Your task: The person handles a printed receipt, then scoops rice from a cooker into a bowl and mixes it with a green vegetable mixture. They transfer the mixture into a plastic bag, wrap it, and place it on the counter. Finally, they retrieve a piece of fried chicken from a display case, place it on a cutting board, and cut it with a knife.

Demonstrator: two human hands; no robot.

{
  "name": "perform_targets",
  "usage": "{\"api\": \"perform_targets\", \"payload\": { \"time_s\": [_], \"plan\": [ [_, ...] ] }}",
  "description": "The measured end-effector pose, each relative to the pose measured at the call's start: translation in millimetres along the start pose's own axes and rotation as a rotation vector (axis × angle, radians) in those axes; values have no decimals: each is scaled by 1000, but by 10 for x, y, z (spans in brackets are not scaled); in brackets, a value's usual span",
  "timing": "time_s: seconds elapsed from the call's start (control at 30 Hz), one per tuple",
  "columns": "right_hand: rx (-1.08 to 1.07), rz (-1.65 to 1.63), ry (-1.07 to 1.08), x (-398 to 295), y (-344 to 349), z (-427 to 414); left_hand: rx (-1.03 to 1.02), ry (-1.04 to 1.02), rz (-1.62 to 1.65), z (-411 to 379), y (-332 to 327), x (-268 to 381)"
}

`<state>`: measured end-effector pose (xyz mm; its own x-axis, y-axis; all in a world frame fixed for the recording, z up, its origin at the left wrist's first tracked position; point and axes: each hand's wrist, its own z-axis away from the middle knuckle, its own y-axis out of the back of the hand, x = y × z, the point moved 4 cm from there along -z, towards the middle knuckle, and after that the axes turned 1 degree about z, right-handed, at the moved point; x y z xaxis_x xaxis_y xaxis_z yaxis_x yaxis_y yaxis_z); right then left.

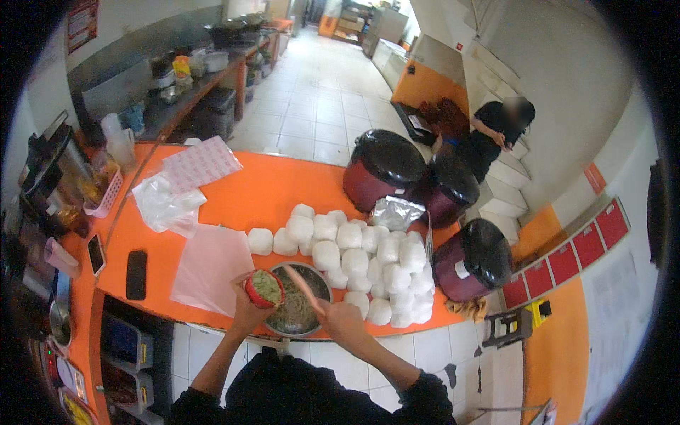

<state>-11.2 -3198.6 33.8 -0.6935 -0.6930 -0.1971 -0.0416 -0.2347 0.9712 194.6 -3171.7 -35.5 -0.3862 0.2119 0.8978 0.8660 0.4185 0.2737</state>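
My left hand [248, 305] is closed around a small red cup [264, 288] filled with a pale green food. In my right hand [342, 319] is the handle of a pinkish utensil [303, 287], whose far end reaches over a round metal bowl [324, 280]. Greenish, shredded-looking food lies in the bowl; the cup is above its left side. Many white wrapped rounded portions [355, 264] are piled to the right of and beyond the bowl. A pink sheet of paper or plastic [210, 265] lies left of the cup.
Three dark red containers with black lids [473, 260] stand at the right. Clear plastic bags [167, 204], a patterned sheet [202, 164], a black phone [136, 275] and another phone [96, 255] lie on the orange table [287, 180]. A person [494, 133] is near the stairs.
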Motion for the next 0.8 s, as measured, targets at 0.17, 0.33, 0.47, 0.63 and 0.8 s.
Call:
{"api": "perform_targets", "payload": {
  "time_s": [0.17, 0.33, 0.47, 0.63, 0.8],
  "plan": [
    [-1, 144, -142, 141, -464, -1, 119, 29, 247, 151, 63, 111],
    [255, -325, 102, -402, -175, -177, 173, -4, 288, 422, 123, 268],
    [-306, -2434, -208, -728, -939, -449, 210, 61, 318, 589, 178, 344],
    [-251, -2301, -282, -912, -1263, -1204, -157, -41, -456, 208, 899, -211],
    [231, -1428, -184, -983, -955, -2462, -366, 22, -794, -62, 1586, -1279]
  ]
}}
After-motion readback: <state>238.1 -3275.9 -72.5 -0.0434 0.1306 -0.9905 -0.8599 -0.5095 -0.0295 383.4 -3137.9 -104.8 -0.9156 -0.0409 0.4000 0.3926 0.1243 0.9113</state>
